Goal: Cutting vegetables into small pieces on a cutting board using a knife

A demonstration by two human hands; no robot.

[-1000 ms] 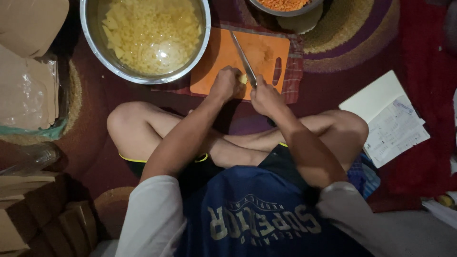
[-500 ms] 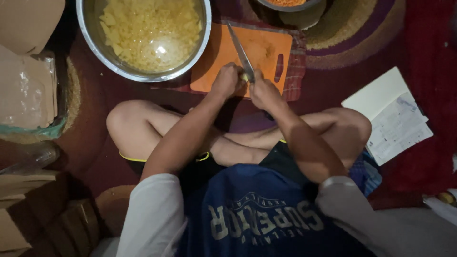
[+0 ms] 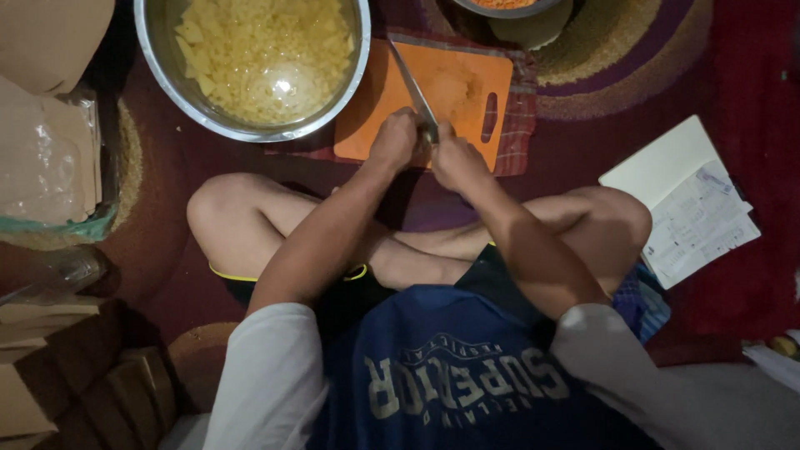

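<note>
Right at the near edge of the orange cutting board [image 3: 454, 92], both hands meet, knuckles almost touching. The right hand [image 3: 457, 160] is curled tight, its fingers wrapped fully around the handle of a knife [image 3: 414, 90]; the handle itself is hidden inside the fist, and the blade slants up and to the left across the board, its tip reaching toward the board's far edge. The left hand [image 3: 394, 140] is also bent into a loose fist just beside the blade's base. Its fingers are folded down and inward, but whether they pinch a piece of food cannot be told, since the fingertips are turned away from the camera and whatever lies under them is covered.

Beyond the hands, the board lies on a checked cloth [image 3: 518, 125] spread over a dark red rug [image 3: 742, 75]. To the left of the board, touching or nearly touching its corner, stands a large steel bowl [image 3: 162, 79] filled with pale yellow diced pieces [image 3: 262, 50] in water. At the top edge sits a second bowl [image 3: 500, 10] holding something orange, only partly in view.

The person sits cross-legged in a blue shirt with white sleeves. An open notebook [image 3: 683, 200] lies well apart to the right, and cardboard and a plastic-wrapped packet [image 3: 46, 162] lie to the left.
</note>
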